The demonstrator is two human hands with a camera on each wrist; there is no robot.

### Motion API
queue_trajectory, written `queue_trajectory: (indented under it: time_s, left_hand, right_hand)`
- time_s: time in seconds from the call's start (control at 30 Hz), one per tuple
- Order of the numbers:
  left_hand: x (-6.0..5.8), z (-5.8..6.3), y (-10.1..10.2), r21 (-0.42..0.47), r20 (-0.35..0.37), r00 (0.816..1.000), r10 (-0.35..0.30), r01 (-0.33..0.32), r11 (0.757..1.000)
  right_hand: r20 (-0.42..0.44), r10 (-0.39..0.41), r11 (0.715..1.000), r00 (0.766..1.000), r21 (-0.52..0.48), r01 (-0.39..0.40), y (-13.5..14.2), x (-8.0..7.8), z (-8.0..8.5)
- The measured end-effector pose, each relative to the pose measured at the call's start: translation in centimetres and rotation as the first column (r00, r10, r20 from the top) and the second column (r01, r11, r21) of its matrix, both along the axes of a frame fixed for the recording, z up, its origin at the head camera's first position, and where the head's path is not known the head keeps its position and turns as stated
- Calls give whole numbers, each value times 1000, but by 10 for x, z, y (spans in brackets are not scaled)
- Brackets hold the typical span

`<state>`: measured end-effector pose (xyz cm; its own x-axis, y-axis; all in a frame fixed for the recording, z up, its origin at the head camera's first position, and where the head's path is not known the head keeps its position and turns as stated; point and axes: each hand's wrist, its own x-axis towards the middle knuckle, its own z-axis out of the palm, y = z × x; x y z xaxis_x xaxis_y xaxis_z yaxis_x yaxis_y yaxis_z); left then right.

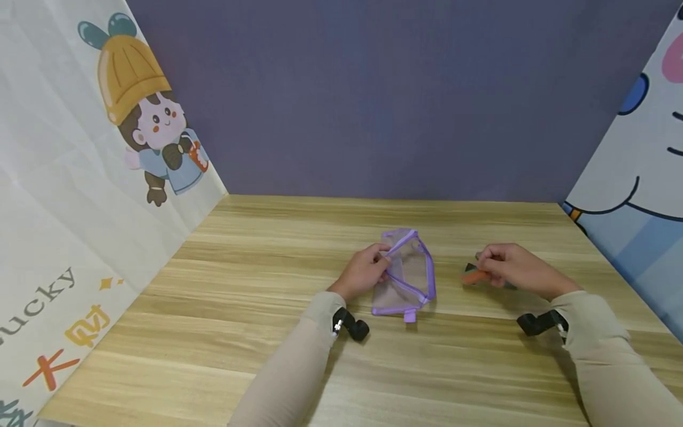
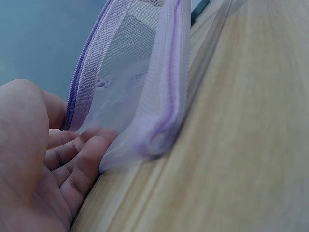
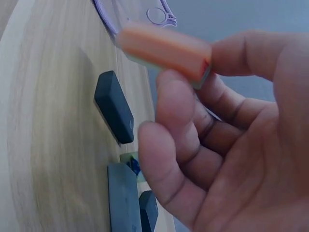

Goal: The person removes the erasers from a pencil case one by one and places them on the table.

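Observation:
My left hand (image 1: 360, 274) grips the near-left edge of a see-through mesh zipper pouch (image 1: 431, 274) with purple trim. In the left wrist view, the zippered edge (image 2: 79, 92) arches up beside the thumb, and the curled fingertips lie against the mesh (image 2: 123, 79). To the right of the pouch, my right hand (image 1: 514, 270) pinches a small orange block (image 3: 166, 50) with a pale green underside between thumb and fingers. That block is held above the table. Below it in the right wrist view lies a black block (image 3: 114, 107).
Beside the right hand's fingers lie a grey-blue block (image 3: 122, 198), another dark block (image 3: 148, 209) and a small green piece with blue on it (image 3: 129, 159). The wooden table (image 1: 240, 267) ends at a dark blue back panel (image 1: 373, 101). Printed cloths hang left and right.

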<state>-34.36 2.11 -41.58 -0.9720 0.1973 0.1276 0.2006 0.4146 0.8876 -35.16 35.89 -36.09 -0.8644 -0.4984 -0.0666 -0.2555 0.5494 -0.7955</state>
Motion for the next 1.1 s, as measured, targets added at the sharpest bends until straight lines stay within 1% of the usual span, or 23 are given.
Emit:
queue_trajectory:
  time_s: [0.17,0.3,0.63,0.8,0.97,1.1]
  left_hand:
    - [-1,-2,0,4,-14,1000,0,0,1000]
    - [-1,-2,0,11,-21,1000,-1,1,1000]
    - [-1,-1,-1,-7,-12,1000,-8,8,1000]
    - [-1,-1,-1,2,-6,1000,-6,6,1000]
    - [-1,-1,0,11,-18,1000,-1,1,1000]
    - [0,-1,0,1,-17,1000,-2,2,1000]
  right_hand:
    - [15,32,999,999,39,-32,5,0,0]
    - [36,31,997,999,65,-34,8,-1,-1]
    - [54,25,997,998,77,-29,10,0,2]
    - [70,19,997,997,78,-25,13,-1,4]
    - [77,30,995,997,95,-37,14,-1,4]
    - [93,45,992,995,110,-56,13,0,4]
